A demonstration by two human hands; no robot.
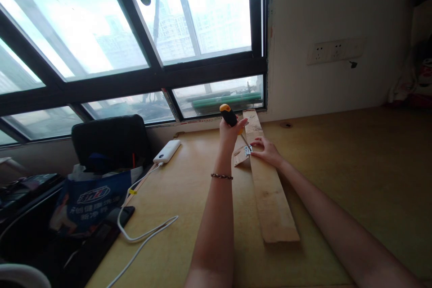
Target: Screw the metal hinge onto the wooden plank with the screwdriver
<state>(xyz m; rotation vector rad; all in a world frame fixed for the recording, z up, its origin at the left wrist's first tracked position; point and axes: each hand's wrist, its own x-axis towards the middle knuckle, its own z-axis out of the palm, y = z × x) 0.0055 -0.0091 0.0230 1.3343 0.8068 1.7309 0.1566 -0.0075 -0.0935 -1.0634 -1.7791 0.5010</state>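
Observation:
My left hand (pixel 230 131) is closed around the handle of a screwdriver (pixel 228 115), black with yellow-orange ends. Its shaft slants down to a small metal hinge (pixel 248 150). That hinge lies at the left edge of a long wooden board (pixel 270 198), where a short wooden piece (pixel 240 156) meets it. On the board, my right hand (pixel 266 150) has its thumb and fingers drawn together beside the screwdriver tip and hinge. Whatever is between those fingertips is too small to make out.
A white power bank (pixel 167 151) with a white cable (pixel 148 234) lies on the yellowish table (pixel 202 198). To the left are a black chair (pixel 110 139) and a blue bag (pixel 94 198). Behind the table stand a window and a wall with sockets (pixel 335 51).

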